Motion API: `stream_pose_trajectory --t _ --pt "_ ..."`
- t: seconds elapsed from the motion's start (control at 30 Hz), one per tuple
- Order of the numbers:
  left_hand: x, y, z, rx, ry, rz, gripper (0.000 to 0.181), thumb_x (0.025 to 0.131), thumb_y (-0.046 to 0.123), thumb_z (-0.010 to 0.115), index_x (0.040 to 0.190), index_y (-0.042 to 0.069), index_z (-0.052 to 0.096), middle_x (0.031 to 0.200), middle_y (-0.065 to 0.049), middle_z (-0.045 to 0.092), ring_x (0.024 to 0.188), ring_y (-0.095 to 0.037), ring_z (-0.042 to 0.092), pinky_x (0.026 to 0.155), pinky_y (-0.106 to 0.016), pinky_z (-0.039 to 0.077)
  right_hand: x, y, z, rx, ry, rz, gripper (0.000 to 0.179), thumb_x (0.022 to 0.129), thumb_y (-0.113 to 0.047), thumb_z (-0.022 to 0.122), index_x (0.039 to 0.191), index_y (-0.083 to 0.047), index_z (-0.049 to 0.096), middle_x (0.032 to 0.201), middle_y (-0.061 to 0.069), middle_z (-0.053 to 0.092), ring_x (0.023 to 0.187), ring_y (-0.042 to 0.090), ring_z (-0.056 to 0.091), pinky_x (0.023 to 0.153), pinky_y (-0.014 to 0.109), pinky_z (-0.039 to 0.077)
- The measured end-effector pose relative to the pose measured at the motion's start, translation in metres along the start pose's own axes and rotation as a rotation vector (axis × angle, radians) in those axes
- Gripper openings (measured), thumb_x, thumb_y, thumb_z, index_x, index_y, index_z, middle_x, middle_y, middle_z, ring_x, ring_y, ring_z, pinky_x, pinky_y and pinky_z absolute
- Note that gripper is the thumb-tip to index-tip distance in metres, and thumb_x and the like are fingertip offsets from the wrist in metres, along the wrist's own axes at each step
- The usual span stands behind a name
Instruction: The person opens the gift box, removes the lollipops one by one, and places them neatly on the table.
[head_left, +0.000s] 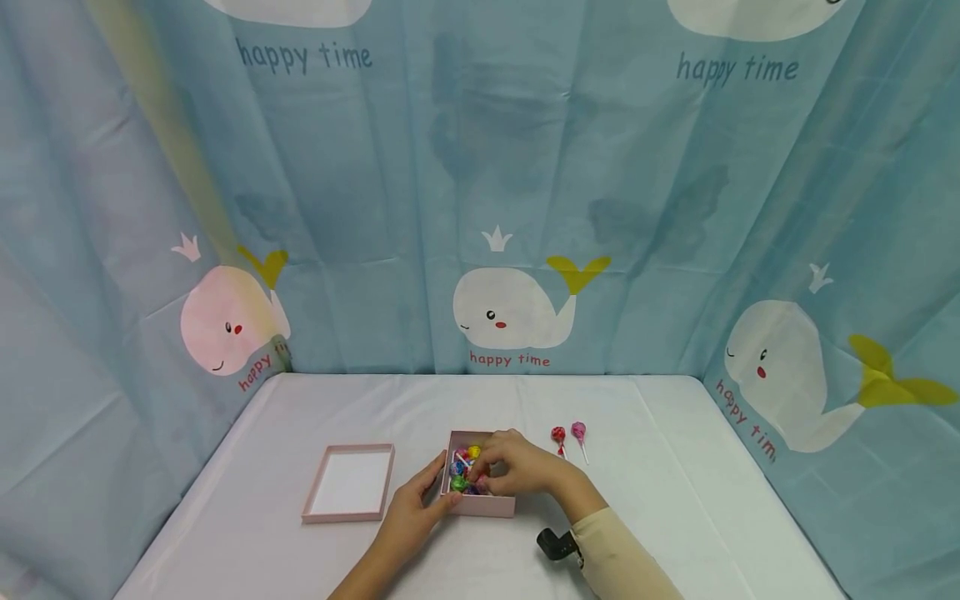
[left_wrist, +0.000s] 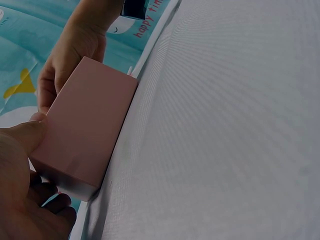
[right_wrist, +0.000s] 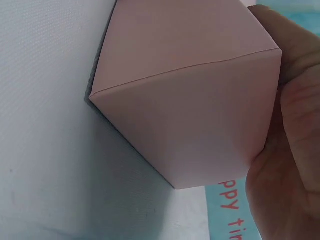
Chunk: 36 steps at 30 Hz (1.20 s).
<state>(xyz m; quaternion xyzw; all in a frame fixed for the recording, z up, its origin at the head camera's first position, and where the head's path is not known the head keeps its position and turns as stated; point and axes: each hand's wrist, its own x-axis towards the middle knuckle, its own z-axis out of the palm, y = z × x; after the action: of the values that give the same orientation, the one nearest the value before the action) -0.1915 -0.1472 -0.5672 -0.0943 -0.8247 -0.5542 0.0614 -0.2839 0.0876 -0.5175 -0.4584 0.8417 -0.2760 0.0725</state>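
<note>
An open pink box (head_left: pixel 483 506) on the white table holds several colourful wrapped lollipops (head_left: pixel 458 483). My left hand (head_left: pixel 416 504) grips its left side, with the thumb at the near corner. In the left wrist view, that thumb lies on the edge of the box (left_wrist: pixel 95 110) and the other fingers curl beside its end. Over the right wall reaches my right hand (head_left: pixel 517 462), its bent fingers down among the lollipops; I cannot tell if they pinch one. The right wrist view has the right hand (right_wrist: pixel 295 150) against the box wall, fingertips hidden inside.
Left of the box lies a pink lid (head_left: pixel 343 517), its white inside facing up. A red lollipop (head_left: pixel 558 434) and a pink lollipop (head_left: pixel 578 429) lie side by side beyond the right hand. A blue curtain (head_left: pixel 510 167) with whales stands behind the table (head_left: pixel 637 467).
</note>
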Motion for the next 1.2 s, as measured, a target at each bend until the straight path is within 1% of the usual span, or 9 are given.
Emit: stream_pose_trajectory --t 0.17,0.4,0.47,0.67,0.77,0.87,1.0,1.1,1.2 --pt "-0.001 0.002 0.0 -0.016 0.0 -0.019 0.073 0.088 0.033 0.081 0.153 0.017 0.05 0.156 -0.002 0.049 0.147 -0.027 0.041 0.122 -0.047 0.032 0.001 -0.001 -0.001 -0.025 -0.023 0.011 0.008 0.09 -0.028 0.08 0.097 -0.029 0.08 0.09 -0.023 0.068 0.096 0.003 0.058 0.1 0.035 0.043" --pt "0.0 0.003 0.0 -0.021 0.001 -0.027 0.073 0.088 0.03 0.082 0.153 0.018 0.05 0.157 -0.002 0.048 0.148 -0.027 0.041 0.121 -0.046 0.032 0.004 -0.002 -0.002 -0.102 -0.064 0.032 0.023 0.085 -0.022 0.084 0.106 -0.031 0.079 0.092 -0.027 0.065 0.097 0.0 0.057 0.102 0.035 0.044" --pt "0.0 0.003 0.0 -0.013 0.001 -0.026 0.073 0.088 0.03 0.082 0.153 0.017 0.05 0.157 -0.002 0.048 0.148 -0.028 0.04 0.121 -0.045 0.032 0.004 -0.002 -0.002 -0.107 -0.065 0.038 0.024 0.085 -0.022 0.084 0.106 -0.031 0.079 0.092 -0.028 0.065 0.097 -0.001 0.056 0.102 0.035 0.044" --pt "0.0 0.003 -0.001 0.003 -0.001 -0.026 0.073 0.089 0.03 0.081 0.153 0.014 0.049 0.157 -0.005 0.048 0.147 -0.032 0.041 0.12 -0.048 0.033 0.004 0.003 0.005 -0.134 0.016 0.007 0.015 0.085 -0.03 0.086 0.096 -0.033 0.077 0.09 -0.028 0.064 0.094 -0.002 0.055 0.095 0.029 0.046" --pt "0.0 0.003 -0.001 0.011 -0.005 -0.02 0.074 0.089 0.03 0.081 0.153 0.013 0.048 0.157 -0.005 0.047 0.147 -0.032 0.041 0.12 -0.048 0.034 0.003 0.005 0.008 -0.143 0.063 -0.017 0.016 0.084 -0.032 0.087 0.094 -0.031 0.075 0.094 -0.025 0.064 0.095 0.001 0.056 0.093 0.026 0.048" --pt "0.0 0.003 -0.001 0.018 -0.004 -0.012 0.074 0.089 0.031 0.081 0.153 0.014 0.049 0.157 -0.005 0.048 0.146 -0.031 0.042 0.119 -0.048 0.035 0.002 0.005 0.009 -0.137 0.084 -0.025 0.017 0.085 -0.033 0.086 0.097 -0.029 0.074 0.096 -0.024 0.065 0.098 0.005 0.058 0.091 0.022 0.049" --pt "0.001 0.003 -0.001 0.024 -0.006 -0.004 0.074 0.088 0.032 0.081 0.153 0.014 0.049 0.157 -0.005 0.048 0.146 -0.031 0.043 0.118 -0.049 0.036 0.0 0.004 0.008 -0.128 0.092 -0.027 0.02 0.089 -0.034 0.082 0.107 -0.026 0.076 0.099 -0.024 0.069 0.097 0.009 0.06 0.087 0.019 0.05" --pt "0.0 0.003 -0.002 0.017 -0.014 -0.011 0.076 0.088 0.034 0.081 0.154 0.015 0.048 0.157 -0.004 0.047 0.146 -0.031 0.042 0.12 -0.048 0.034 0.0 0.003 0.007 -0.14 0.1 -0.037 0.022 0.092 -0.036 0.079 0.112 -0.027 0.078 0.104 -0.024 0.071 0.097 0.006 0.059 0.086 0.018 0.05" --pt "0.0 0.003 -0.002 0.005 -0.018 -0.014 0.076 0.088 0.034 0.081 0.155 0.017 0.047 0.158 -0.003 0.046 0.147 -0.03 0.041 0.121 -0.047 0.033 0.0 0.002 0.007 -0.137 0.118 -0.038 0.02 0.093 -0.036 0.077 0.111 -0.028 0.079 0.104 -0.024 0.07 0.095 0.002 0.056 0.082 0.017 0.05"
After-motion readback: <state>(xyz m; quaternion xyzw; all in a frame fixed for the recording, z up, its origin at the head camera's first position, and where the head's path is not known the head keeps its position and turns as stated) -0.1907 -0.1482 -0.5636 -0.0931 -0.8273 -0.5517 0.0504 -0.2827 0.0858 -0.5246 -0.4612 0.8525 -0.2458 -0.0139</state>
